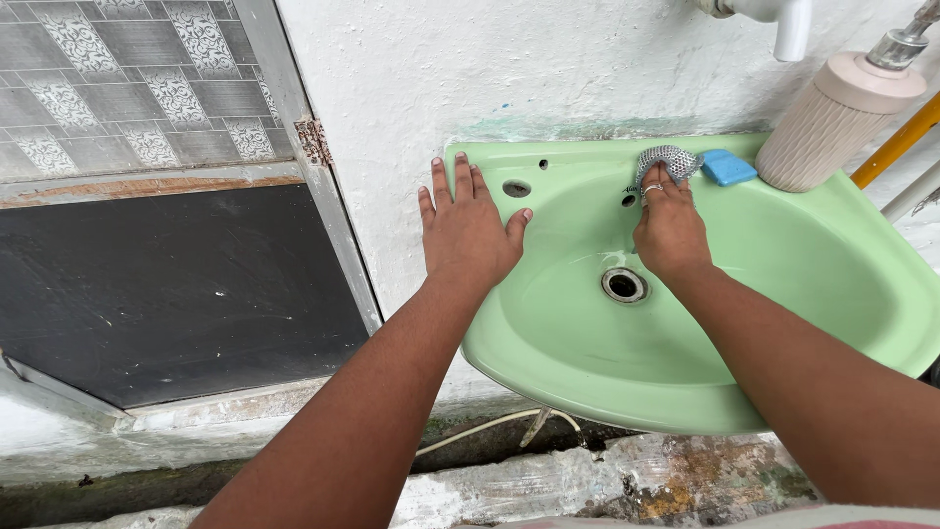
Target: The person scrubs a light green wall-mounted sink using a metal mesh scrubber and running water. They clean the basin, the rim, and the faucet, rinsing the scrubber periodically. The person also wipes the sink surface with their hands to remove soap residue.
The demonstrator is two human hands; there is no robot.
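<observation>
Under the fingertips of the right hand [670, 227], on the back ledge of the basin, lies a metal mesh scrubber [669, 161], a silvery-grey wad pressed against the green glaze. The grip there is a flat, pushing one: the fingers are laid over the near part of the wad, a ring showing on one of them, and the far part bulges out beyond the fingertips; whether the thumb curls underneath cannot be told. Such a scrubber looks light, springy and easily squashed, rough enough not to slip from wet fingers, though loose wire ends might snag, so it would probably handle best bunched in the fingers across its middle. Just beyond the grip to the right, touching or nearly touching the wad, sits a small blue soap bar [728, 167], which looks slick and likely to skid if nudged. Further right stands a ribbed pinkish pump bottle [832, 122], leaning at an angle. Below the grip is a small overflow hole, and nearer the person the drain [624, 284] at the bottom of the green sink [813, 294]. Well apart to the left, the left hand [467, 230] rests open and flat on the sink's rim, fingers spread, holding nothing. Above is a rough white wall [548, 69].
</observation>
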